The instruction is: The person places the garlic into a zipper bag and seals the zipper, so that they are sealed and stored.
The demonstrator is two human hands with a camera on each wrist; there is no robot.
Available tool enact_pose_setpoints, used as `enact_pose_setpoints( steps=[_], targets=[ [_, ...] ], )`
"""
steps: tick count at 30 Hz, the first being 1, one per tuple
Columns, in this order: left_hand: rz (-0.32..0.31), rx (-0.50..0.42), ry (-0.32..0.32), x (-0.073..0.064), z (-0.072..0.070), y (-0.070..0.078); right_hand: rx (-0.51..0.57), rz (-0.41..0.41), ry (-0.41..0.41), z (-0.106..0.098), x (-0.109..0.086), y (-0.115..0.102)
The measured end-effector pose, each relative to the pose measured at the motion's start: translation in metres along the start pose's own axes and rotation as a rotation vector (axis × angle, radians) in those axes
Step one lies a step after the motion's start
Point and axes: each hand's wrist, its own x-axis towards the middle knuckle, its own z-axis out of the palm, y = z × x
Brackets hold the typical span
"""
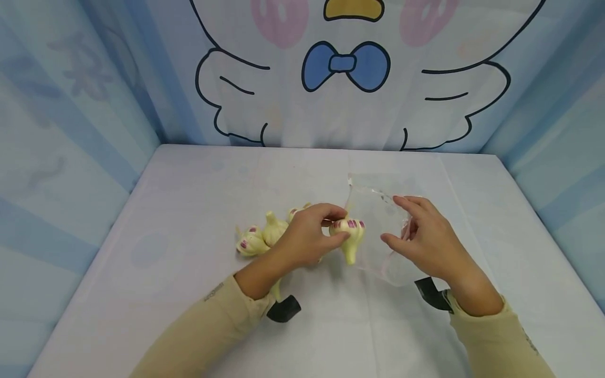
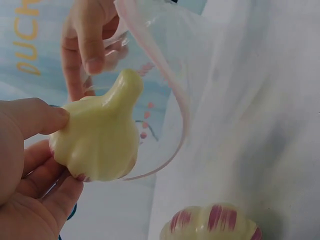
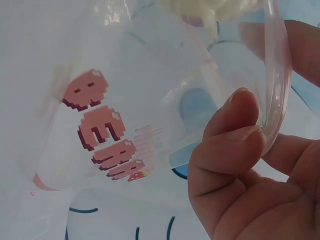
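Observation:
My left hand [image 1: 307,239] pinches a pale yellow garlic bulb [image 1: 348,231] with purple patches between thumb and fingers. In the left wrist view the garlic bulb [image 2: 97,137] sits at the mouth of a clear plastic bag, stem pointing toward the opening. The bag [image 1: 375,215] has a pink-edged rim and pink pixel-style lettering [image 3: 102,132]. My right hand [image 1: 430,239] holds the rim with curled fingers [image 3: 227,150], keeping the mouth apart. More garlic bulbs [image 1: 252,241] lie in a group left of my left hand, partly hidden by it.
A white cloth covers the table [image 1: 189,184]. Behind it hangs a curtain [image 1: 293,115] with a cartoon figure and blue bow tie; patterned blue curtains [image 1: 66,157] flank both sides. Black pieces [image 1: 284,308] stick out at both wrists.

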Motion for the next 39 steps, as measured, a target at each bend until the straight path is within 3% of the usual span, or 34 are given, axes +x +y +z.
enact_pose_setpoints(
  steps=[10,21,39],
  targets=[
    [0.008,0.122,-0.026,0.002,0.010,-0.002,0.027,-0.005,-0.004,-0.005,0.001,-0.004],
    [0.003,0.215,-0.039,0.002,0.011,-0.002,0.035,-0.023,0.011,-0.005,0.001,-0.005],
    [-0.037,0.207,-0.034,-0.001,0.004,-0.006,0.033,0.006,0.009,-0.006,0.001,-0.007]
  ],
)
